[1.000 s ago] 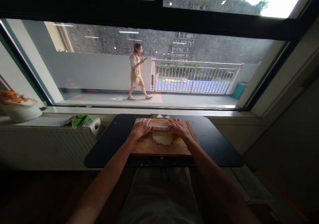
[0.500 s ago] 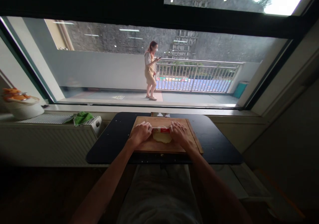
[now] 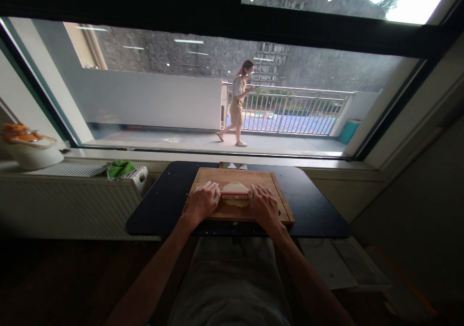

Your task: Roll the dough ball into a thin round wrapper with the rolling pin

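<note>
A rolling pin [image 3: 235, 197] with a red and white printed wrap lies crosswise over a flat, pale, rounded piece of dough [image 3: 235, 187]. My left hand [image 3: 205, 200] is closed over its left end, and my right hand [image 3: 263, 204] covers its right end. Both ends of the pin are hidden under my fingers. The dough shows on the far side of the pin, with a thinner strip on the near side. Beneath it is a wooden cutting board [image 3: 208, 176].
The board rests on a small dark table [image 3: 315, 210] under a wide window. To the left stands a radiator [image 3: 68, 205] with a green cloth [image 3: 121, 169] and a pale container [image 3: 34, 152] on it. Outside, a person [image 3: 238, 103] walks by a railing.
The rolling pin and both my hands have moved toward me over the dough, leaving more dough visible beyond the pin. Outside, the person has walked to the right.
</note>
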Tool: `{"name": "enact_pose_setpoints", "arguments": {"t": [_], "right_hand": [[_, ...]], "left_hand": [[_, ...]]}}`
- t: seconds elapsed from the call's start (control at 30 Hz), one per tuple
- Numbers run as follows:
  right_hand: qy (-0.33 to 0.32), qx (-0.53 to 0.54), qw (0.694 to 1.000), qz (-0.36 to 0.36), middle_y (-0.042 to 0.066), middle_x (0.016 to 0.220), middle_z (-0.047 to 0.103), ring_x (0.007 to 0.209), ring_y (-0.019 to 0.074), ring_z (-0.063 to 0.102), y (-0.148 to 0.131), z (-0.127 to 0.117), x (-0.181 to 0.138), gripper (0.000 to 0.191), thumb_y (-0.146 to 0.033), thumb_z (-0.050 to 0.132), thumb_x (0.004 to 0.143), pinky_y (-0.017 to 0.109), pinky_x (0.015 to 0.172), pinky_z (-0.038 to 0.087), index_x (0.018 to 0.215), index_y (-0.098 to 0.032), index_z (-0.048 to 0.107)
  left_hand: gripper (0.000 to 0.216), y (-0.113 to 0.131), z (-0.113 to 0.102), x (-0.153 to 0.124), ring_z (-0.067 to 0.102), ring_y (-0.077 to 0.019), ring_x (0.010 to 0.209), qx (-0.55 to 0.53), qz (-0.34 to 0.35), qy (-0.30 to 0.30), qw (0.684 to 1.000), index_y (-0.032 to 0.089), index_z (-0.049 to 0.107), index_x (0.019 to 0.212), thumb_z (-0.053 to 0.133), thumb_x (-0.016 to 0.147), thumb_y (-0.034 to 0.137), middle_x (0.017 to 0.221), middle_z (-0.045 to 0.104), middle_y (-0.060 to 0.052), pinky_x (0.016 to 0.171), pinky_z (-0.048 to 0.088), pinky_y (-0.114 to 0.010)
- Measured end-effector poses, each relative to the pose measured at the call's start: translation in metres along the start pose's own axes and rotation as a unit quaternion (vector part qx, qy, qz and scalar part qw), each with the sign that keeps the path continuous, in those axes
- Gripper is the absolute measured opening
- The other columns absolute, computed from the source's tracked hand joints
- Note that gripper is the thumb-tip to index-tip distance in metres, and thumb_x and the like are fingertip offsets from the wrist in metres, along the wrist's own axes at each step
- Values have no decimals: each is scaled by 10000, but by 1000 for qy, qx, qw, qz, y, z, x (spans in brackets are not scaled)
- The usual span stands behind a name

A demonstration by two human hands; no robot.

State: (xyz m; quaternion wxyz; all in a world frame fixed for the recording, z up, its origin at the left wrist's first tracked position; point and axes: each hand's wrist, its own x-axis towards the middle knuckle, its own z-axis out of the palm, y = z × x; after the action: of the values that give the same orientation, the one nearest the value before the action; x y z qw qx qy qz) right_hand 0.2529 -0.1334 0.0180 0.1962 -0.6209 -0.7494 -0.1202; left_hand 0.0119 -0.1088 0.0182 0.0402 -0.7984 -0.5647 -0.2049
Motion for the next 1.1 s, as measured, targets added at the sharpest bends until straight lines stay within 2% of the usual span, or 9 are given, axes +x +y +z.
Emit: {"name": "enact_pose_setpoints", "arguments": {"t": [0.13,0.3,0.63,0.77,0.87,0.97,1.1], "right_hand": [[24,16,1000,-4,162,1442,708,1383,270,598,-2,-3,-12,539,-294,297,1125,420,1224,381,1531,-135,615],[40,35,998,-13,149,1385,736,1294,271,640,-7,-11,-25,550,-293,286,1132,423,1196,400,1597,-167,551],[40,47,998,10,122,1337,763,1248,268,660,-16,-12,-44,503,-316,329,1141,414,1135,424,1517,-204,644],[51,50,997,-2,125,1423,726,1331,268,639,-14,-6,-54,509,-322,336,1137,429,1180,419,1532,-202,634],[50,45,998,-9,126,1484,689,1424,259,588,-10,-2,-50,534,-327,294,1145,440,1259,356,1510,-178,654],[27,30,999,-10,126,1502,676,1461,253,561,-5,-2,-34,551,-336,273,1148,424,1271,349,1513,-173,651],[2,-4,1000,1,118,1585,606,1542,286,463,1,0,-6,559,-365,293,1145,436,1264,351,1609,-185,546]], "left_hand": [[443,5,1,-9,642,-255,1376,-3,-13,-2,1000,202,730,1314,353,1116,325,1410,733,-112,1201,450,-386],[458,9,2,-19,609,-257,1422,-10,-19,3,1000,193,723,1350,354,1111,321,1447,714,-120,1238,412,-412],[498,12,4,-34,592,-268,1443,-17,-23,-1,1000,178,717,1396,338,1108,323,1485,689,-123,1254,394,-460],[496,14,5,-35,562,-285,1472,-12,-20,10,1000,176,715,1407,353,1107,335,1486,687,-131,1260,387,-481],[500,14,4,-29,521,-309,1509,-2,-20,6,1000,170,700,1430,366,1105,351,1498,677,-140,1260,383,-503],[511,12,4,-17,507,-328,1516,4,-17,-1,1000,183,669,1471,365,1106,370,1495,678,-145,1264,368,-545],[506,7,4,5,496,-329,1518,11,-13,-7,1000,200,640,1499,389,1095,373,1491,684,-134,1267,350,-553]]}}
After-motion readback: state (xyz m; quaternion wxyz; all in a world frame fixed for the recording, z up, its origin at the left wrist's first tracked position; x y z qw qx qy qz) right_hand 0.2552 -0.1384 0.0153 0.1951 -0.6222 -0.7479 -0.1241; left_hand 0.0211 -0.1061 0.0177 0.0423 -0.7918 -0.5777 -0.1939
